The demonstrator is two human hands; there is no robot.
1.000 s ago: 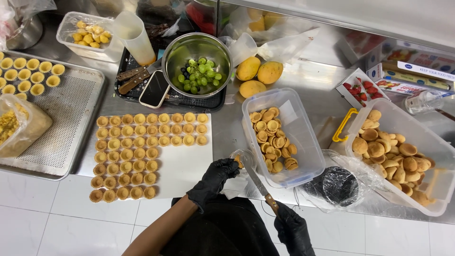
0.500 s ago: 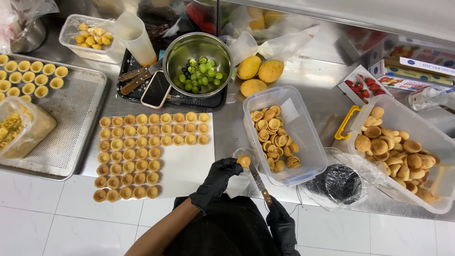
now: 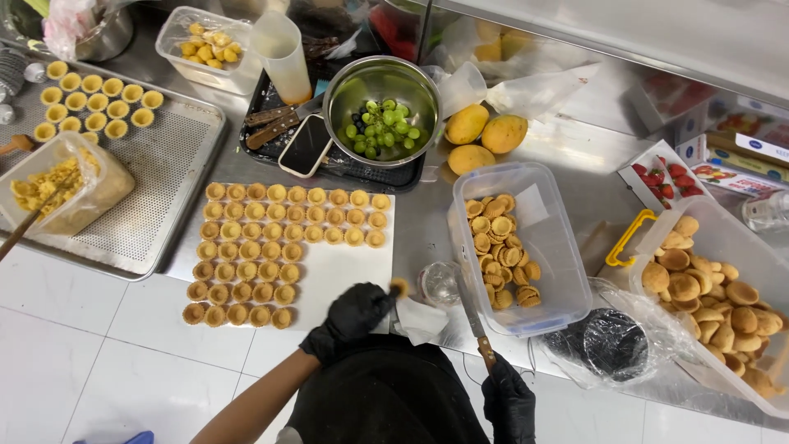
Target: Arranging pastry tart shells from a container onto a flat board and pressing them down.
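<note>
My left hand (image 3: 353,316), in a black glove, pinches a small tart shell (image 3: 399,287) at the front right corner of a white board (image 3: 341,275). The board carries rows of several empty tart shells (image 3: 271,238). My right hand (image 3: 508,393), also gloved in black, grips the wooden handle of a knife (image 3: 474,322) whose blade points away from me toward a clear tub (image 3: 567,263) of tart shells. A small glass (image 3: 440,284) stands between my hands.
A steel bowl of green grapes (image 3: 380,130) sits on a dark tray with a phone (image 3: 305,145). Three mangoes (image 3: 481,136) lie beside it. A perforated baking tray (image 3: 156,177) lies left, a tub of round pastries (image 3: 715,296) right, and a bag-lined bin (image 3: 612,345).
My left hand has carried the tart shell from near the clear tub leftward to the white board's corner. My right hand with the knife has stayed low by my body.
</note>
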